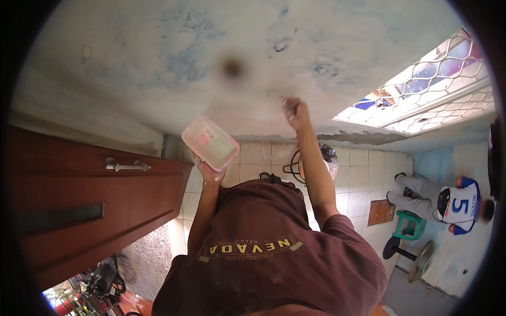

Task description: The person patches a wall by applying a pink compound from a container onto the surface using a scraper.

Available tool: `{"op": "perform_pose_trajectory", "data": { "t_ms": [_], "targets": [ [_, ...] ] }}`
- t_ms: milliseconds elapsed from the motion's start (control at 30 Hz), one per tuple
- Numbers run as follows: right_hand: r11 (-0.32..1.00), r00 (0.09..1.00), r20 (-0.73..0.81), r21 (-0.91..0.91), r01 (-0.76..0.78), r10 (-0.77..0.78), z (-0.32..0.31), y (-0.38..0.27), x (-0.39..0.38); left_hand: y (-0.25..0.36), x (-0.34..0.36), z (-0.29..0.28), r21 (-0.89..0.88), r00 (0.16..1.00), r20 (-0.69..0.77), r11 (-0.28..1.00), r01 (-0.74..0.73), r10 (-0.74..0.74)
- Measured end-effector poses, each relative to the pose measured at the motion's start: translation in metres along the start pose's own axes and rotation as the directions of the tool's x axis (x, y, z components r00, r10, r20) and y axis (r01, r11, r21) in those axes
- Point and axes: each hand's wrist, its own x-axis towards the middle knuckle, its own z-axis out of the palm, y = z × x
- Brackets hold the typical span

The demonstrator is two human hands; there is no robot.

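Observation:
My left hand (211, 169) is closed on the lower edge of a shallow rectangular plastic tub (224, 152), tilted so its inside faces up. Pink and whitish smears mark the tub's inside and rim, and pale splashes spot my fingers. To the right, my right hand (297, 111) is raised close to the patchy white and pale-blue wall (247, 31). Its fingers are curled together; whatever they hold is too blurred to make out, and I cannot tell whether it touches the wall.
At left stands a brown wooden door (142, 187) with a metal handle (128, 165). A window with a white grille (427, 79) is at upper right. Beyond the tiled floor (356, 181), a person in a white-and-blue jersey (461, 206) is near a green stool (409, 225).

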Motion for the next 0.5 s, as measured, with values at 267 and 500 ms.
{"op": "perform_pose_trajectory", "data": {
  "t_ms": [267, 500],
  "targets": [
    [0.933, 0.623, 0.698, 0.216, 0.288, -0.354, 0.176, -0.078, -0.169, 0.008, -0.01, -0.011, -0.045, 0.997, -0.007, 0.996, 0.082, -0.082],
    [0.947, 0.966, 0.173, -0.229, 0.228, -0.191, 0.063, 0.032, -0.135, 0.006, -0.028, 0.034, 0.04, 0.985, 0.169, 0.999, -0.034, 0.027]
  ]
}}
